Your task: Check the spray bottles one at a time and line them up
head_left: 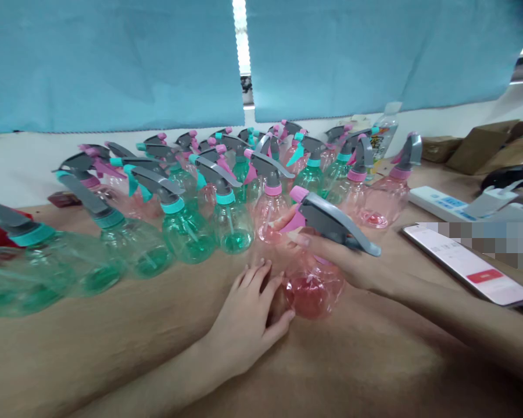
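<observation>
Fingers point(258, 277) of the left hand point(244, 325) lie straight and close together against the left side of the pink bottle point(316, 290), with the thumb touching its base. The right hand point(344, 261) is curled shut around the bottle's neck, just under the grey sprayer point(333, 223). The bottle stands roughly upright on the desk point(113, 348) between both hands. Its nozzle points left and its lever points right. Other bottles point(226, 226) crowd behind it, and a phone point(466, 264) lies to the right.
</observation>
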`<action>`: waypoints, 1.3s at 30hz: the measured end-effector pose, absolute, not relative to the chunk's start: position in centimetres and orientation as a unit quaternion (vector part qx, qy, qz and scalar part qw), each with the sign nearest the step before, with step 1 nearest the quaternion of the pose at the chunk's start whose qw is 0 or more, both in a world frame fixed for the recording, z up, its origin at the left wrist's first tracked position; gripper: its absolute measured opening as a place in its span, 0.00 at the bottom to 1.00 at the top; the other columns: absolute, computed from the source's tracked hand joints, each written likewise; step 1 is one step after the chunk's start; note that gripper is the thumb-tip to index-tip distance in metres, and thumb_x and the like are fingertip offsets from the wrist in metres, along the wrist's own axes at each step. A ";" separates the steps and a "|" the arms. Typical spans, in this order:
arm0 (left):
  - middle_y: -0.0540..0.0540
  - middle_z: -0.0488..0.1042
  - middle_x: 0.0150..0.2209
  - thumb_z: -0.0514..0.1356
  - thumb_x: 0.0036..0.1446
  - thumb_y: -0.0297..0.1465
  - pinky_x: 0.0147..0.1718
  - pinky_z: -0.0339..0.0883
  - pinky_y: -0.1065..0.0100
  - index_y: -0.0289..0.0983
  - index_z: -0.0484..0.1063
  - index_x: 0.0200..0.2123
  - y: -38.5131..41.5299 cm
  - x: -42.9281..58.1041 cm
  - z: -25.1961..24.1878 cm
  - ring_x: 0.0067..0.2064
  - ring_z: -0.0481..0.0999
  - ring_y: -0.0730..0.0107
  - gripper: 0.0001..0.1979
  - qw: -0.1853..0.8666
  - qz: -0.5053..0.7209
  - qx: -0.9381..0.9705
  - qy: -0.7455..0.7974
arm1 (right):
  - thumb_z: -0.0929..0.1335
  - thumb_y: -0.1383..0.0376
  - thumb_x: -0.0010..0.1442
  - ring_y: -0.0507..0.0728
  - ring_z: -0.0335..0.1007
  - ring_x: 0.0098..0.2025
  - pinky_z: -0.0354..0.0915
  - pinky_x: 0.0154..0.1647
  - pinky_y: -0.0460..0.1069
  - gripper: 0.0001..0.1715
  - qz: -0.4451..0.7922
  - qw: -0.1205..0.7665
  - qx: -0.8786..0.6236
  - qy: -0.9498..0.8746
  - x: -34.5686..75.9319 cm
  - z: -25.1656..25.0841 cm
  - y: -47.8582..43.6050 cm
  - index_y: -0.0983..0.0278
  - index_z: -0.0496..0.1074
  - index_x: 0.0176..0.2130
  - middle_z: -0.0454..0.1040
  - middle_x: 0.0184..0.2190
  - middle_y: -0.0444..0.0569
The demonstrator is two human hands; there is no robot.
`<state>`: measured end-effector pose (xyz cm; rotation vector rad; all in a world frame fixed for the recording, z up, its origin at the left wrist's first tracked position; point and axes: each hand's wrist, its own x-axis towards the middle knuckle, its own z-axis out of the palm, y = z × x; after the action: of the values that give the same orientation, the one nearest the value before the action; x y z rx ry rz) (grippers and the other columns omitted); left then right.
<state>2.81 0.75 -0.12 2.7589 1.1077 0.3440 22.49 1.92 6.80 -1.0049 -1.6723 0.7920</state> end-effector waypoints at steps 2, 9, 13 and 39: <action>0.32 0.63 0.60 0.58 0.61 0.39 0.57 0.56 0.43 0.34 0.69 0.51 0.7 2.8 -0.2 0.62 0.60 0.44 0.19 0.074 0.116 0.919 0.370 | 0.69 0.54 0.57 0.53 0.70 0.30 0.67 0.32 0.49 0.11 0.328 0.496 -0.414 -0.689 22.5 6.8 1.9 0.57 0.71 0.37 0.74 0.32 0.43; 0.34 0.62 0.61 0.58 0.61 0.39 0.57 0.56 0.43 0.35 0.68 0.52 0.8 2.8 -0.4 0.62 0.60 0.45 0.20 0.068 0.120 0.919 0.370 | 0.70 0.58 0.56 0.56 0.73 0.42 0.68 0.42 0.50 0.07 0.344 0.519 -0.374 -0.688 22.4 7.1 2.1 0.59 0.71 0.34 0.75 0.39 0.43; 0.33 0.63 0.60 0.58 0.61 0.39 0.58 0.56 0.43 0.34 0.69 0.51 0.8 2.7 -0.3 0.62 0.60 0.44 0.19 0.073 0.117 0.919 0.370 | 0.70 0.60 0.55 0.55 0.73 0.41 0.68 0.43 0.50 0.06 0.348 0.515 -0.386 -0.682 22.3 7.3 2.0 0.59 0.71 0.34 0.75 0.38 0.43; 0.33 0.63 0.60 0.59 0.60 0.39 0.57 0.57 0.44 0.34 0.69 0.51 0.9 2.9 -0.2 0.61 0.61 0.44 0.19 0.076 0.121 0.917 0.372 | 0.69 0.52 0.56 0.58 0.74 0.41 0.71 0.40 0.52 0.13 0.335 0.497 -0.408 -0.688 22.5 6.9 2.0 0.56 0.73 0.37 0.77 0.39 0.45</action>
<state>2.86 0.88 -0.17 2.7490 1.1150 0.3628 22.49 1.98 6.87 -0.9886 -1.6667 0.8117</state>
